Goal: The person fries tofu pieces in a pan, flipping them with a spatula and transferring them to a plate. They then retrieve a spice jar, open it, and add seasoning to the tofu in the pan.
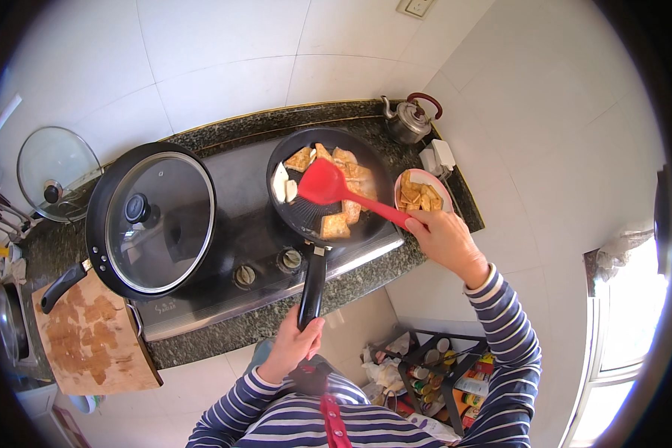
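Note:
My left hand (298, 343) grips the black handle (313, 285) of a dark frying pan (302, 224) on the right side of the gas hob. In my right hand (448, 241) is the handle of a red spatula (322, 182), its blade over the middle of the pan. Several browned slices of what looks like tofu (335, 225) lie in the pan, mostly along its right side. White pieces (280, 182) rest by the left wall. Part of the food is hidden under the spatula. Close beyond my right hand, a pink-rimmed plate (447, 196) holds more browned slices (420, 192).
A second pan (207, 185) with a glass lid (171, 224) occupies the hob's left side. Farther left are a wooden cutting board (89, 336) and another glass lid (56, 162) against the wall. A metal kettle (410, 123) stands back right. Below right, a black rack (453, 392) holds jars.

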`<state>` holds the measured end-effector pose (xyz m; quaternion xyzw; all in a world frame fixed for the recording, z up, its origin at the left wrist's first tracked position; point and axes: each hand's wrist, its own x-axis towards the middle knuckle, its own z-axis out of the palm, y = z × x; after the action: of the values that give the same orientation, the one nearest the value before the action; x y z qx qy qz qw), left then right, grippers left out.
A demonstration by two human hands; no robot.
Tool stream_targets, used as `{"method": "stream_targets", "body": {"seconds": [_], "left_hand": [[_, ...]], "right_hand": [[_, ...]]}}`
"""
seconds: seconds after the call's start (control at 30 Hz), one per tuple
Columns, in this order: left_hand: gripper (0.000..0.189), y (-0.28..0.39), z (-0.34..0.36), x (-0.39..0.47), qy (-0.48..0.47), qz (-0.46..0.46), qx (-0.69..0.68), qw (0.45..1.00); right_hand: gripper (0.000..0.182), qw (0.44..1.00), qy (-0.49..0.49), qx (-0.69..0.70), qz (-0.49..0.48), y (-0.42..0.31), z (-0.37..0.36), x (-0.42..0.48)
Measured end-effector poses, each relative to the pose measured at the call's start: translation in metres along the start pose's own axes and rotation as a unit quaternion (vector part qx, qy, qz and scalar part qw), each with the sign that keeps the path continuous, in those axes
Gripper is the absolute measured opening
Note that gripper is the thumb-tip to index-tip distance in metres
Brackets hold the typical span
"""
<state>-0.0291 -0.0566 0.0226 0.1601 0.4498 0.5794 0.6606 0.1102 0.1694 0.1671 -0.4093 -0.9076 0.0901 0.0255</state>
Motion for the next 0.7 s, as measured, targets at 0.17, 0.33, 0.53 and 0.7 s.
{"method": "stream_targets", "body": {"seconds": [0.17, 0.33, 0.53, 0.7], "left_hand": [[0.017, 0.003, -0.003, 0.0, -0.003, 0.001, 0.003, 1.0], [0.017, 0.007, -0.003, -0.001, -0.007, -0.01, 0.017, 1.0], [0.017, 0.01, -0.004, -0.005, -0.009, -0.006, 0.038, 0.999], [0.019, 0.012, -0.003, -0.007, 0.001, 0.001, 0.057, 0.998]], "right_hand": [[0.026, 0.968, -0.181, 0.142, 0.099, -0.002, -0.023, 0.013], [0.026, 0.971, -0.151, 0.182, 0.046, 0.022, 0.008, 0.023], [0.027, 0.975, -0.096, 0.193, 0.058, 0.035, 0.034, 0.028], [0.025, 0.968, -0.074, 0.229, 0.068, 0.041, 0.05, 0.029]]}}
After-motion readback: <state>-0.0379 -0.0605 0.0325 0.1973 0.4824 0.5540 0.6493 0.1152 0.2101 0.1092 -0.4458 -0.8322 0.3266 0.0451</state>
